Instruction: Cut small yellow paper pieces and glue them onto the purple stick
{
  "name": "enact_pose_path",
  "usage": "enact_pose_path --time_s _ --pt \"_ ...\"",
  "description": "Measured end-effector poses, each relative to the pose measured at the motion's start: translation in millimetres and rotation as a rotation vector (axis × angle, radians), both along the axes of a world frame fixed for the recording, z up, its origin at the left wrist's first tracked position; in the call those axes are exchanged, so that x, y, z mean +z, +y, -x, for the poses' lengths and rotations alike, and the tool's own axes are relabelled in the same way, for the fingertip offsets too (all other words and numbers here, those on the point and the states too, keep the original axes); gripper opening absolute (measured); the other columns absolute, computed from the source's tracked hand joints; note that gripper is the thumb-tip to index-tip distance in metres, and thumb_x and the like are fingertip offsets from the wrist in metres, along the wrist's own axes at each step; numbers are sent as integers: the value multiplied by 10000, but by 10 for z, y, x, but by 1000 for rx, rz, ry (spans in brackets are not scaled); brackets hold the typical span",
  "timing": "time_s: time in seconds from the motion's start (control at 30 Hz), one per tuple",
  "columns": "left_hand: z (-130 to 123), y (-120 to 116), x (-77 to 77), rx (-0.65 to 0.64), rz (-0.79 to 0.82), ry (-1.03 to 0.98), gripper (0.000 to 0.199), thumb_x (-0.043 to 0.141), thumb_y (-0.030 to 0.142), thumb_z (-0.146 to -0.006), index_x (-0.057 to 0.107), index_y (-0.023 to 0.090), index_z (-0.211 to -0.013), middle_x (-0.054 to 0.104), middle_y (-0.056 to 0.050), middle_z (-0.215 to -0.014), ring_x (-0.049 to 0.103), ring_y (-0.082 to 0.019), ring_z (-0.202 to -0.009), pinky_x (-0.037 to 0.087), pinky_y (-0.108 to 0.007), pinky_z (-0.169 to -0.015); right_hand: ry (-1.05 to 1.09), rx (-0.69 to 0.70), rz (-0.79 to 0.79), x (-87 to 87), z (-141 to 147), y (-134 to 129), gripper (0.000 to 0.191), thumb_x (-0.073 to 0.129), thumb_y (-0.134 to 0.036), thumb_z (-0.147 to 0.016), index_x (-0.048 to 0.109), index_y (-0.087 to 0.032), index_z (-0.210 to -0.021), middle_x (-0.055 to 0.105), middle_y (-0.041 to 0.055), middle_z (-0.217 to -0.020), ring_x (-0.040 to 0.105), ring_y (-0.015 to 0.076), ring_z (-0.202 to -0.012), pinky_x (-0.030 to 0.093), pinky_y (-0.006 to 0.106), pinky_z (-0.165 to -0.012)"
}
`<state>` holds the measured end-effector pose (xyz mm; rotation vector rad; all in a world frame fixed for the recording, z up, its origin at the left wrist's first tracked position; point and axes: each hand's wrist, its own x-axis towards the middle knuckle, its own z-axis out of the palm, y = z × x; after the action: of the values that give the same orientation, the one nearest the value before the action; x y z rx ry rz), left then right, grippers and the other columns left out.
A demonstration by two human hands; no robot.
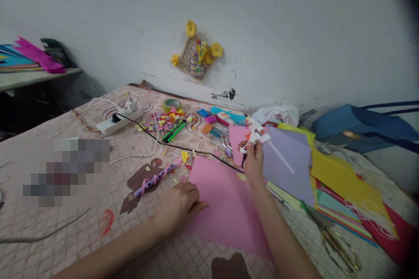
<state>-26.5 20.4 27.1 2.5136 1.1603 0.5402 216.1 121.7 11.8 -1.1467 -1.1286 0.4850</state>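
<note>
My right hand (254,161) is wrapped round a white hot glue gun (255,135), raised above the papers at right centre. A clear glue stick (282,157) pokes out of its rear end. My left hand (183,200) rests at the left edge of a pink paper sheet (225,209), fingers loosely bent and thumb stretched apart over the paper. It appears to hold nothing. Left of it lies a purple paper stick (153,181) wound with a pink strip and marked with dark spots. Small paper flowers (165,117) are heaped farther back.
A power strip (119,123) with plugs feeds a black cord (193,151) across the table. A green cutter (174,131) and tape roll (172,104) lie behind. Coloured sheets (347,176) and scissors (337,244) are on the right, beside a blue bag (363,126).
</note>
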Motion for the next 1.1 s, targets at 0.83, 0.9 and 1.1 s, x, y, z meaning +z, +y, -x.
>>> enact_pose_path --time_s 0.83,0.9,1.1 --pt "-20 -95 -192 -130 34 -60 214 381 216 -889 574 163 -815 627 -44 -788 565 -149 -750 412 -262 -701 -603 241 57 -309 538 378 256 453 -275 -816 565 -173 -1023 604 120 -992 533 266 -929 399 423 -838" --pt "-10 -97 -198 -118 35 -75 209 385 209 -886 575 162 -814 629 -43 -792 564 -145 -743 413 -257 -692 -633 218 54 -347 545 391 262 429 -265 -825 559 -165 -1030 599 134 -995 527 274 -938 399 437 -836" --pt "-11 -70 -225 -89 52 -165 192 399 191 -875 585 165 -834 634 -53 -818 563 -144 -753 420 -254 -701 -699 208 40 -394 532 319 272 409 -263 -844 532 -195 -1076 594 115 -1034 523 259 -982 411 420 -850"
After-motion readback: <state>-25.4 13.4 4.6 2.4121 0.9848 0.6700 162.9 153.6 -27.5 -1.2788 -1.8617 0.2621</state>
